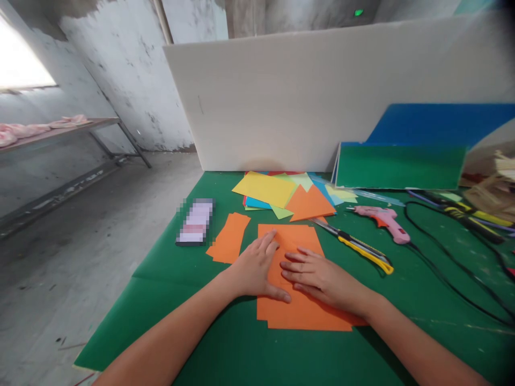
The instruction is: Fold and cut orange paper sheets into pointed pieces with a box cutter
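Observation:
Orange paper sheets [306, 316] lie overlapped on the green tabletop in front of me. On their left side rests my left hand [259, 268], fingers stretched out and thumb spread toward the right. My right hand [322, 276] lies flat across the right part of the same paper, its fingers pointing left. Neither hand grips anything. Smaller orange paper pieces [232, 237] are just left of my left hand. A yellow utility knife [362, 249] lies to the right, beyond my right hand. Parts of the sheets are hidden under both hands.
A phone [196, 221] with a blurred screen lies at the left. Colored paper [263, 187] is piled at the back. A pink glue gun [384, 220], its black cord and pliers [462, 214] are at the right. Behind stand a white board [281, 102] and a green panel [402, 166].

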Demonstrator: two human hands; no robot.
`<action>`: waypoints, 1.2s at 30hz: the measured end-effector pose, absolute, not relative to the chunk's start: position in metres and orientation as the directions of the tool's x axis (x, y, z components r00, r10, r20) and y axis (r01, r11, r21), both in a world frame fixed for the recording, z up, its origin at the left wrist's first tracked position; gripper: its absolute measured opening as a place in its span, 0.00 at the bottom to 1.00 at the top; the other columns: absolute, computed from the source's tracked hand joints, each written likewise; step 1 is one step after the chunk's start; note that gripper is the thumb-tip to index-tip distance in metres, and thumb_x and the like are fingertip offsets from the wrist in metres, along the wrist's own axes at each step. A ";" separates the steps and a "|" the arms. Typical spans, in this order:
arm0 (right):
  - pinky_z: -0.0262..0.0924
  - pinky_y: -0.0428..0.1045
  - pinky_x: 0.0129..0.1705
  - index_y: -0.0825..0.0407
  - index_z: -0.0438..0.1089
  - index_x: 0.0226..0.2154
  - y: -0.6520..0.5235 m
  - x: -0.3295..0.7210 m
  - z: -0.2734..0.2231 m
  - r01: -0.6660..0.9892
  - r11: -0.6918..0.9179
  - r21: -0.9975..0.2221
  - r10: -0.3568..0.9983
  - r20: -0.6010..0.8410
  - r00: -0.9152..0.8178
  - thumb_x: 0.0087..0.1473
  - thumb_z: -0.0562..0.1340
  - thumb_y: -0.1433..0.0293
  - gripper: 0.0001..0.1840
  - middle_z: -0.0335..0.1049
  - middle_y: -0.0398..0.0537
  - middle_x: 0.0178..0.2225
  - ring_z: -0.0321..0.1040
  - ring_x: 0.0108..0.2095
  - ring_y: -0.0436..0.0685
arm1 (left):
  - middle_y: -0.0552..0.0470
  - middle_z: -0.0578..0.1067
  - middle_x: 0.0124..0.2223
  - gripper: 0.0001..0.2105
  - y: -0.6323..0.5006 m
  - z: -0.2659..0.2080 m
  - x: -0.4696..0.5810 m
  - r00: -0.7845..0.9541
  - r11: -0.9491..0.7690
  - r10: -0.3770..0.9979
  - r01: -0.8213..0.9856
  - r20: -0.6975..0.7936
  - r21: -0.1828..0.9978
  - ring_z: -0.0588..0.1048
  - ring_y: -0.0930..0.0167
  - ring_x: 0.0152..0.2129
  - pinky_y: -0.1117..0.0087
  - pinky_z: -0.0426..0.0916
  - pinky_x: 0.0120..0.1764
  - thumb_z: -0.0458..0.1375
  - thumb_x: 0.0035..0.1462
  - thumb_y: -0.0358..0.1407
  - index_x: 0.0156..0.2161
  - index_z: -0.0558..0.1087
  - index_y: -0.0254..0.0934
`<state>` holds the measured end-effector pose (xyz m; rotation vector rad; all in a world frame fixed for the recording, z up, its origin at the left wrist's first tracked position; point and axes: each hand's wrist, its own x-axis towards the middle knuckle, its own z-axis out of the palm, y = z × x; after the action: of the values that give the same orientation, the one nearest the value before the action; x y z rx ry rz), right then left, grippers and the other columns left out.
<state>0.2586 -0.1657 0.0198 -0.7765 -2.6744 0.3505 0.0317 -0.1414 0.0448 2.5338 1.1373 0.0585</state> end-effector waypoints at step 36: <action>0.40 0.65 0.65 0.45 0.69 0.54 -0.168 0.258 0.018 0.486 0.812 -0.324 0.568 0.239 -0.788 0.64 0.55 0.67 0.17 0.71 0.48 0.53 0.58 0.60 0.61 | 0.33 0.41 0.69 0.58 -0.138 0.037 0.030 0.675 -0.603 0.728 0.714 -0.121 0.354 0.41 0.49 0.66 0.51 0.45 0.63 0.54 0.41 0.69 0.67 0.47 0.28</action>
<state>0.2576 -0.1681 0.0181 -0.8009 -2.6715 0.3517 0.0302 -0.1383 0.0367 2.5162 1.1322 0.0507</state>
